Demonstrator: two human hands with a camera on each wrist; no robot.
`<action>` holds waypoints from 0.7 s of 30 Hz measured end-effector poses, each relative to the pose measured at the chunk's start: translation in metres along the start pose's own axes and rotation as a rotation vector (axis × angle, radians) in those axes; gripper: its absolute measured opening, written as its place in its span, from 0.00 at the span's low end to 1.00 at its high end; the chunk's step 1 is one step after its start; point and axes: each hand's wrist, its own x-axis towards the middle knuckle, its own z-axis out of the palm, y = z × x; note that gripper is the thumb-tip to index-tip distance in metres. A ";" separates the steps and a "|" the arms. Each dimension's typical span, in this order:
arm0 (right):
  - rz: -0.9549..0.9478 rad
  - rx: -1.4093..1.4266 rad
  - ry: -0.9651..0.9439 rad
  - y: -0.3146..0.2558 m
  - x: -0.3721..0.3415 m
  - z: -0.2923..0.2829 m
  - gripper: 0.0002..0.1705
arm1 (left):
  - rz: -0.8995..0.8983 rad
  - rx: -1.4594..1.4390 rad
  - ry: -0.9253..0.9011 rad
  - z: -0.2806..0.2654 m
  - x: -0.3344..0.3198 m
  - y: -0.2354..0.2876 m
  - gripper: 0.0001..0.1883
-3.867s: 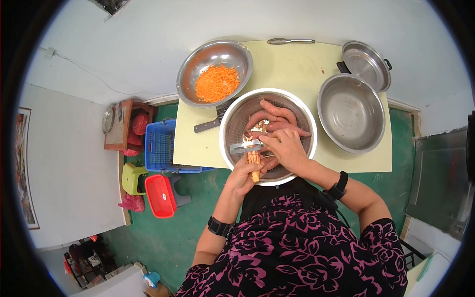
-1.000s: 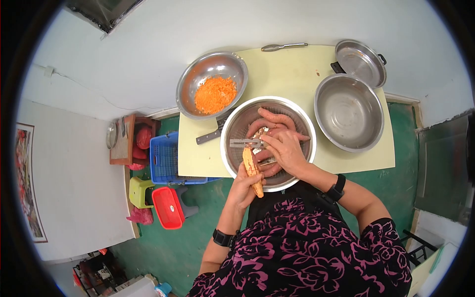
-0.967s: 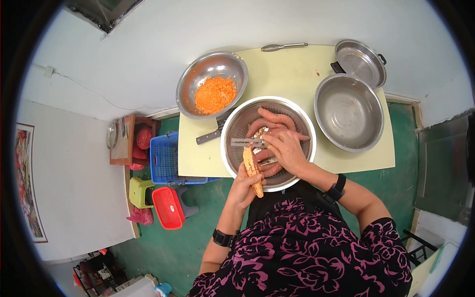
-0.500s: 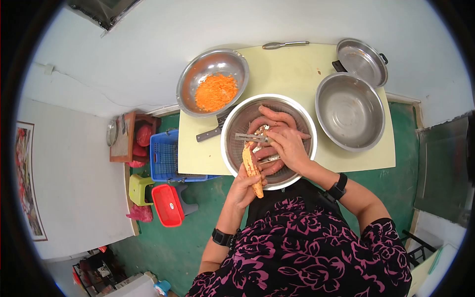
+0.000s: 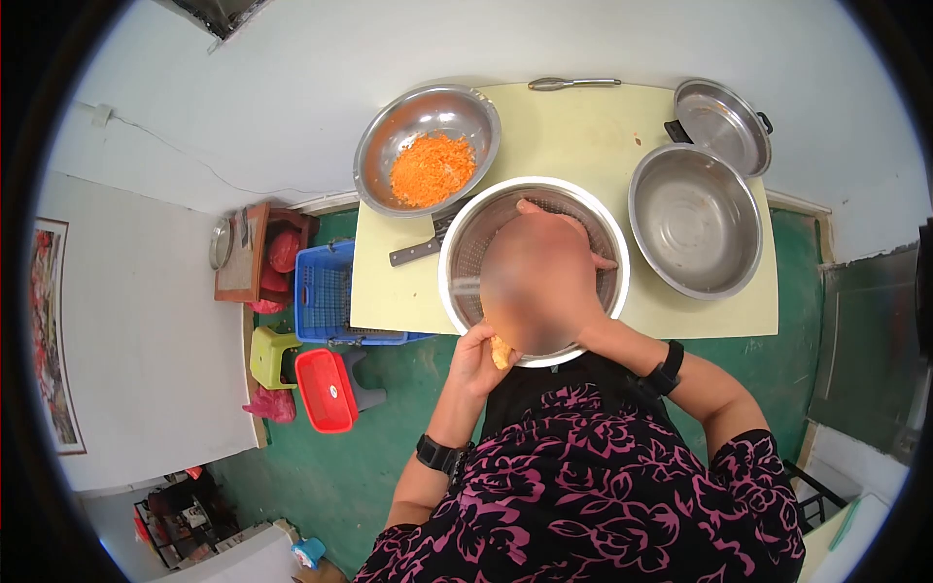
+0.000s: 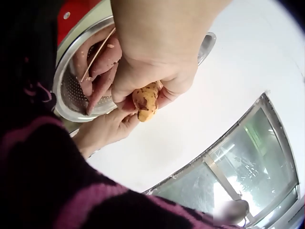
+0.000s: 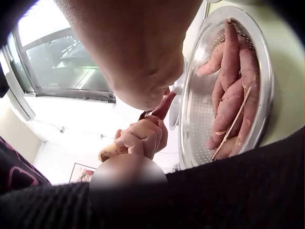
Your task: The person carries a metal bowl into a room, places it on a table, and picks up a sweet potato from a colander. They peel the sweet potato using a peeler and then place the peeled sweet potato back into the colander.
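My left hand [image 5: 474, 361] grips the lower end of a partly peeled sweet potato [image 6: 146, 102], yellow with brown skin patches. It points out between thumb and fingers in the left wrist view. Over the colander [image 5: 622, 257], my right hand [image 5: 566, 301] holds a metal peeler [image 5: 466, 286], whose blade end pokes out leftward. A blur in the head view covers much of this hand and the upper part of the held sweet potato. Several unpeeled sweet potatoes [image 7: 231, 109] lie in the colander, with a thin stick [image 7: 233, 125] across them.
A steel bowl of shredded orange vegetable [image 5: 432, 171] stands at the back left, a cleaver [image 5: 415, 252] near it. At the right are a large steel basin [image 5: 695, 222] and a lidlike pan [image 5: 724, 126]. A whisk [image 5: 573, 84] lies along the back edge.
My left hand has moved slightly up, and less of the held sweet potato shows. The right hand stays over the colander with the peeler. More yellow flesh was bared between the oldest frame and later ones.
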 end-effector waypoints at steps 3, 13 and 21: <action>-0.071 0.012 -0.025 -0.010 0.002 -0.003 0.19 | 0.006 0.040 -0.026 -0.001 0.003 -0.001 0.19; -0.128 -0.079 0.022 -0.004 0.005 -0.004 0.18 | -0.003 -0.039 0.044 0.003 0.001 -0.001 0.18; 0.042 -0.066 0.000 0.027 0.005 -0.009 0.17 | 0.027 -0.039 0.034 0.001 -0.008 0.005 0.18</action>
